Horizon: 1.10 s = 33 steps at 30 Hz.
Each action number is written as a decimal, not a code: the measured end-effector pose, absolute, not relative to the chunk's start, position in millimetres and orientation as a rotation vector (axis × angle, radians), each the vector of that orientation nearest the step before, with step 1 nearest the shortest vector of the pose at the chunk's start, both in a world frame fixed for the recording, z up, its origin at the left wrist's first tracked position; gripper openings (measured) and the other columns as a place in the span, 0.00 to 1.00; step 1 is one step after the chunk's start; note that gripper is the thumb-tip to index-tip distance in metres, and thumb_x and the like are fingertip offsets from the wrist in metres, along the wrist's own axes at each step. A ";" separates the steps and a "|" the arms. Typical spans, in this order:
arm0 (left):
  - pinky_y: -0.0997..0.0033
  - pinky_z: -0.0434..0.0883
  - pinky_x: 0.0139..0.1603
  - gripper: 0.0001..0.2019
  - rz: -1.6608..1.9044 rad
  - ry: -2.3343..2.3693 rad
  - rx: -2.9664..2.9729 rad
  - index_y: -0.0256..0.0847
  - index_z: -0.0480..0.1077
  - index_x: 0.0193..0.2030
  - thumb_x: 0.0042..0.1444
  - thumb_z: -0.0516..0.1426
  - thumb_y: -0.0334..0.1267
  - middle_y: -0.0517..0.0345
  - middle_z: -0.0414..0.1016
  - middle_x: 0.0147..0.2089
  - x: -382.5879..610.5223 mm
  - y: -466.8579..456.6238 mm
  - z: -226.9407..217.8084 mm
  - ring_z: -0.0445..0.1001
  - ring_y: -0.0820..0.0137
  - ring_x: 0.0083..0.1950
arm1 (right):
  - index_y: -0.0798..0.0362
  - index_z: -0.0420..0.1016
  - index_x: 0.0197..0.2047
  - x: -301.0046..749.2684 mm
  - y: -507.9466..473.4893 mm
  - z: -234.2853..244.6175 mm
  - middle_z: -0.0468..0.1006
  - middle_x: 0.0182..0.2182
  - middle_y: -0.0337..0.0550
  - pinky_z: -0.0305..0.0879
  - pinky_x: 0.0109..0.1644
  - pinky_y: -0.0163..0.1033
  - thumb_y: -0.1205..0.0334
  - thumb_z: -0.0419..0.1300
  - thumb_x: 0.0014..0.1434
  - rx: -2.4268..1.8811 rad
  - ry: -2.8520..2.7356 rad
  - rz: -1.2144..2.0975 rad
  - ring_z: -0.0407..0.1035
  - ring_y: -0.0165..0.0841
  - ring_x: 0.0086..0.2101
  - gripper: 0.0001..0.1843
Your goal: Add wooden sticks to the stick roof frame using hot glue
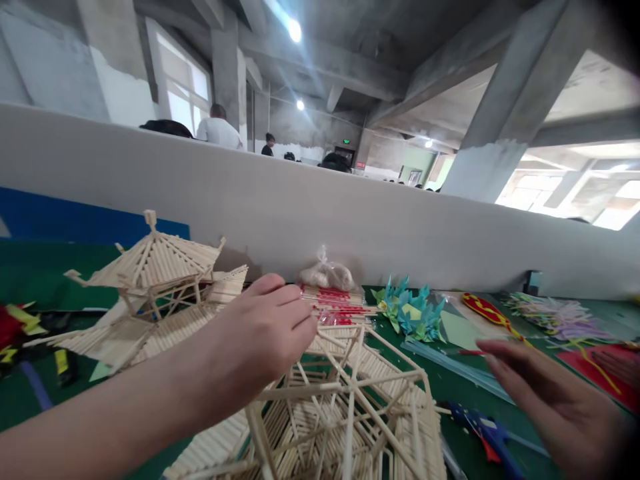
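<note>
My left hand (280, 327) is curled, back towards me, over the far left of an open frame of wooden sticks (353, 383). Its fingertips are hidden, so what they pinch cannot be made out. The frame stands on a base of closely laid sticks, close in front of me. Off to the right, my right hand (555, 400) has thumb and forefinger together on a thin red stick (471, 352), pointing left. Just beyond my left hand lie bundles of thin sticks (340, 305) with red on them. A blue glue gun (483, 430) rests between the frame and my right hand.
A stick-built pavilion with a pointed roof (155, 260) stands at left. Along the back are a knotted plastic bag (327, 273), a turquoise folded-paper piece (413, 310), a red-and-yellow ornament (487, 313) and pastel strips (555, 313). A white partition (400, 233) rises behind.
</note>
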<state>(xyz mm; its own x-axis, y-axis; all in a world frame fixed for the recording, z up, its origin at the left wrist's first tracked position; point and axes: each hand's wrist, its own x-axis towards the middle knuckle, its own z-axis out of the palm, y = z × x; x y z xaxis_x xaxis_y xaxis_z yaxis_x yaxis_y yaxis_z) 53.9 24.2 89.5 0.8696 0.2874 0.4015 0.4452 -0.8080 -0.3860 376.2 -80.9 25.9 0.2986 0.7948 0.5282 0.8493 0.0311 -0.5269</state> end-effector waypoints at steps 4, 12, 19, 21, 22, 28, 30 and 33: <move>0.62 0.60 0.38 0.08 -0.333 -0.425 -2.504 0.39 0.66 0.28 0.52 0.49 0.25 0.58 0.67 0.27 64.9 27.8 95.8 0.62 0.66 0.30 | 0.50 0.73 0.30 287.8 -40.0 100.3 0.74 0.27 0.38 0.63 0.33 0.33 0.59 0.54 0.56 -1.368 -1.976 0.186 0.67 0.30 0.30 0.09; 0.61 0.59 0.38 0.08 -0.302 -0.344 -2.464 0.38 0.65 0.27 0.53 0.50 0.26 0.56 0.68 0.30 64.3 38.1 100.0 0.62 0.66 0.33 | 0.54 0.68 0.23 241.4 12.8 110.7 0.63 0.18 0.32 0.51 0.22 0.30 0.63 0.53 0.52 -1.308 -2.315 0.669 0.55 0.23 0.21 0.09; 0.61 0.60 0.40 0.07 -0.701 -0.608 -2.640 0.39 0.68 0.37 0.56 0.49 0.29 0.56 0.71 0.33 50.9 49.9 83.6 0.66 0.65 0.36 | 0.53 0.62 0.20 246.8 31.2 102.2 0.58 0.16 0.31 0.47 0.20 0.30 0.66 0.53 0.48 -1.392 -2.331 0.819 0.52 0.23 0.19 0.07; 0.62 0.62 0.38 0.09 -0.874 -0.804 -2.753 0.38 0.69 0.39 0.56 0.49 0.34 0.55 0.72 0.33 44.6 52.6 74.5 0.67 0.65 0.35 | 0.53 0.62 0.20 249.8 32.8 98.4 0.60 0.16 0.32 0.48 0.20 0.31 0.67 0.53 0.47 -1.417 -2.345 0.887 0.53 0.24 0.19 0.06; 0.63 0.63 0.36 0.10 -0.937 -0.924 -2.831 0.37 0.70 0.37 0.56 0.49 0.36 0.54 0.72 0.32 42.2 53.5 70.1 0.68 0.65 0.35 | 0.53 0.63 0.20 250.4 33.0 96.6 0.60 0.16 0.32 0.48 0.20 0.31 0.67 0.53 0.47 -1.431 -2.355 0.903 0.53 0.24 0.19 0.06; 0.69 0.64 0.33 0.13 -1.233 -1.577 -3.059 0.36 0.71 0.36 0.53 0.50 0.40 0.55 0.72 0.33 43.9 53.5 54.3 0.68 0.68 0.33 | 0.52 0.63 0.20 245.7 29.3 91.6 0.59 0.16 0.31 0.46 0.20 0.31 0.67 0.53 0.45 -1.517 -2.370 0.871 0.52 0.24 0.19 0.05; 0.69 0.64 0.33 0.14 -1.225 -1.641 -3.125 0.37 0.72 0.37 0.54 0.49 0.41 0.55 0.72 0.33 47.6 53.5 52.8 0.68 0.67 0.34 | 0.52 0.62 0.20 245.0 28.1 91.1 0.58 0.16 0.31 0.46 0.19 0.30 0.67 0.53 0.45 -1.535 -2.357 0.882 0.52 0.23 0.19 0.06; 0.70 0.65 0.36 0.14 -1.209 -1.633 -3.226 0.38 0.73 0.34 0.55 0.48 0.42 0.56 0.73 0.32 52.5 53.7 51.5 0.69 0.68 0.35 | 0.52 0.61 0.20 245.7 27.1 90.3 0.57 0.16 0.30 0.46 0.19 0.30 0.67 0.53 0.46 -1.522 -2.356 0.902 0.52 0.23 0.19 0.06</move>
<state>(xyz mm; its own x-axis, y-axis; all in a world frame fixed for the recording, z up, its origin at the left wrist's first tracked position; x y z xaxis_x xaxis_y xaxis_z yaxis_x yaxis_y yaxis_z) 52.5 53.7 51.5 0.4936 0.8434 0.2121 0.4491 -0.4560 0.7683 245.7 27.1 90.3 -0.4525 0.8777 -0.1578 0.7587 0.2860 -0.5853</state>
